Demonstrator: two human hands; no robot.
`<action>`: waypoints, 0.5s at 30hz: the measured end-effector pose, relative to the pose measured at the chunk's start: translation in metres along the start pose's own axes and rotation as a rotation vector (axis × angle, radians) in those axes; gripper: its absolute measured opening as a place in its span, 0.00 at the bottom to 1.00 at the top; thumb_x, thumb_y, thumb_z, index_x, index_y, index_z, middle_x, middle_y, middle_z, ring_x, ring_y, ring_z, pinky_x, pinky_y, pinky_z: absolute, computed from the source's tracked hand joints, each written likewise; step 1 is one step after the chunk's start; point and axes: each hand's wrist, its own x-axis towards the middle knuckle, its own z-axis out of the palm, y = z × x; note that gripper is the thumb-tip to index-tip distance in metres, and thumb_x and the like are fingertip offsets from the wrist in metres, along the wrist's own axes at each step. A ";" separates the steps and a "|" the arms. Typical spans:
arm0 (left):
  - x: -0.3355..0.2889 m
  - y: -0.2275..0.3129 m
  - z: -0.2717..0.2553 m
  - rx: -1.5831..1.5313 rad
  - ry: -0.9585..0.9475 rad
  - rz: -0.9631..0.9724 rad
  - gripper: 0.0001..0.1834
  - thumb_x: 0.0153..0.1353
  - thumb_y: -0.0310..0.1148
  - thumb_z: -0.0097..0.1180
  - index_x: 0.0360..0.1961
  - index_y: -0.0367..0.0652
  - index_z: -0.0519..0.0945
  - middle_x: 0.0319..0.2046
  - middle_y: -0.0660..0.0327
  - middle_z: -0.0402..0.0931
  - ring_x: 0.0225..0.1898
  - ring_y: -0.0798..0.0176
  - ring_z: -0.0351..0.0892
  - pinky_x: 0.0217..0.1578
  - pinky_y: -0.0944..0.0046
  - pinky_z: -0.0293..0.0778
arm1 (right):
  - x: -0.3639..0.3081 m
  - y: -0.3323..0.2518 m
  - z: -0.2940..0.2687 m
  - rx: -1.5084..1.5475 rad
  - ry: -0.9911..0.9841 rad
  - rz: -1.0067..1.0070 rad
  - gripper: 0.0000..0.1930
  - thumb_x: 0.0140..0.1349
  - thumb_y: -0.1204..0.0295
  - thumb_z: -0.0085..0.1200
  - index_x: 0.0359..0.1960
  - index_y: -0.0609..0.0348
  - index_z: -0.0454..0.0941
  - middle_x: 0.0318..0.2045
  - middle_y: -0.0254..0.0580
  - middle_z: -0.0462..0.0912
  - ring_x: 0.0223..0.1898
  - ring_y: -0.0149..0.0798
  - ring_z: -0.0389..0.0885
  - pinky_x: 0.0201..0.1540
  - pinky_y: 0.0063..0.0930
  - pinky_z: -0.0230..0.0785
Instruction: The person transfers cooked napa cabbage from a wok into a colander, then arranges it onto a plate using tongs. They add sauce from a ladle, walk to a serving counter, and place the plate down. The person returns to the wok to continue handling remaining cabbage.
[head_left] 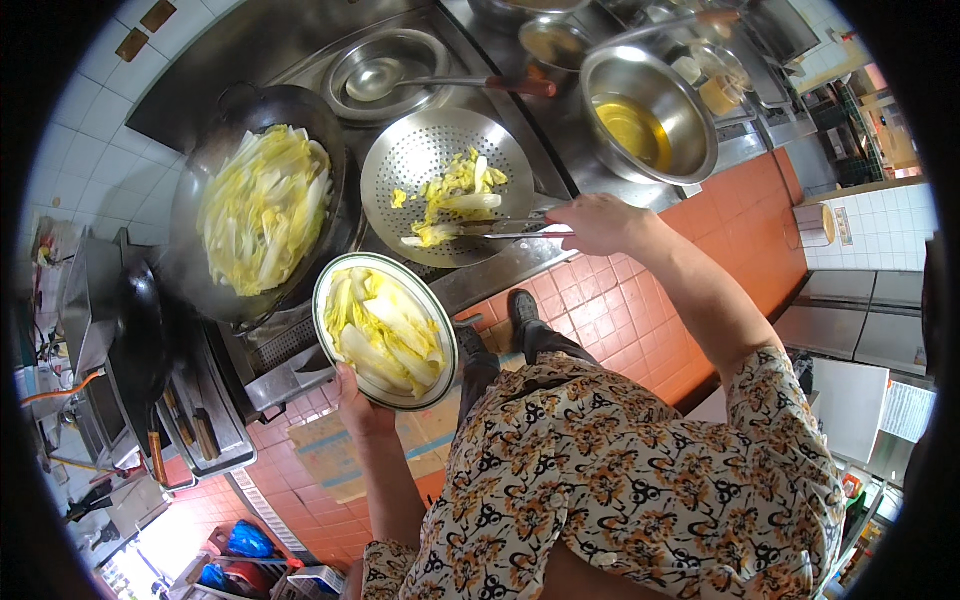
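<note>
My left hand is closed on the lower rim of an oval white plate with dark edge lines. Cooked yellow-white cabbage lies heaped on it. With my right hand I grip metal tongs, whose tips reach into a perforated metal strainer. Loose cabbage pieces are inside the strainer, and some leaf lies at the tong tips; whether they pinch it I cannot tell. Left of the strainer, a dark wok holds a large, steaming mass of cabbage.
Behind the strainer, a ladle rests across a steel bowl. A steel bowl of yellow liquid stands at the right. Another dark wok and a tray with wooden-handled tools are at the left. Below is red tiled floor.
</note>
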 end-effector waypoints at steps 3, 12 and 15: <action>-0.002 0.003 0.005 0.004 -0.009 0.006 0.30 0.81 0.43 0.42 0.74 0.34 0.61 0.70 0.46 0.68 0.69 0.45 0.71 0.69 0.43 0.70 | 0.011 -0.005 -0.011 -0.046 -0.027 -0.015 0.15 0.63 0.65 0.63 0.49 0.55 0.83 0.46 0.50 0.87 0.54 0.53 0.85 0.58 0.47 0.75; -0.001 -0.004 0.006 -0.035 -0.115 -0.008 0.30 0.81 0.42 0.40 0.75 0.34 0.61 0.71 0.46 0.67 0.69 0.45 0.72 0.69 0.45 0.70 | -0.014 0.007 -0.058 0.334 -0.159 0.149 0.20 0.61 0.67 0.60 0.53 0.59 0.84 0.38 0.50 0.88 0.42 0.46 0.87 0.46 0.41 0.78; 0.005 -0.010 0.006 -0.020 -0.054 -0.039 0.29 0.81 0.41 0.40 0.75 0.34 0.61 0.71 0.46 0.68 0.69 0.46 0.72 0.69 0.46 0.70 | -0.022 0.001 -0.063 0.388 -0.179 0.210 0.20 0.61 0.66 0.60 0.54 0.60 0.83 0.35 0.49 0.87 0.37 0.41 0.86 0.41 0.38 0.78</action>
